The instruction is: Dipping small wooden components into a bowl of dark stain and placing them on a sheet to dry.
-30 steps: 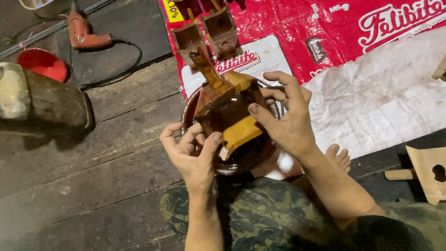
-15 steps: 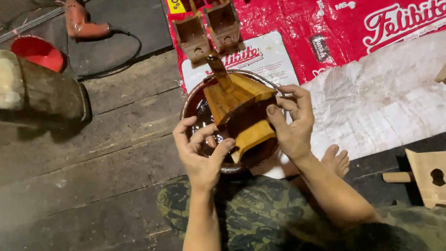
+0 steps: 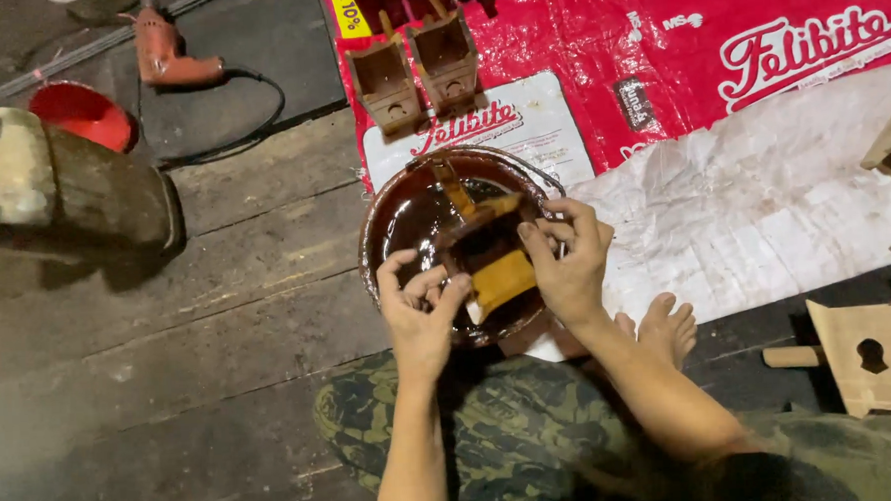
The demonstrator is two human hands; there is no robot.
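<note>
Dark, worn wooden floorboards (image 3: 218,321) carry the work, with a red printed plastic sack (image 3: 658,61) and a crumpled white sheet (image 3: 765,217) spread to the far right. Near the middle sits a round bowl of glossy brown stain (image 3: 404,217). Over it, the left hand (image 3: 423,317) and the right hand (image 3: 566,265) hold a small wooden box-shaped piece (image 3: 491,259), partly coated, its near face still pale yellow. Fingers of both hands are curled and pinch the piece at its edges. Judging by this, the dipping step is under way; covering the pale face would call for turning the piece in the liquid. Two stained wooden boxes (image 3: 413,72) rest on the sack, far; an orange power drill (image 3: 166,52) and a red bowl (image 3: 79,111) lie far left.
</note>
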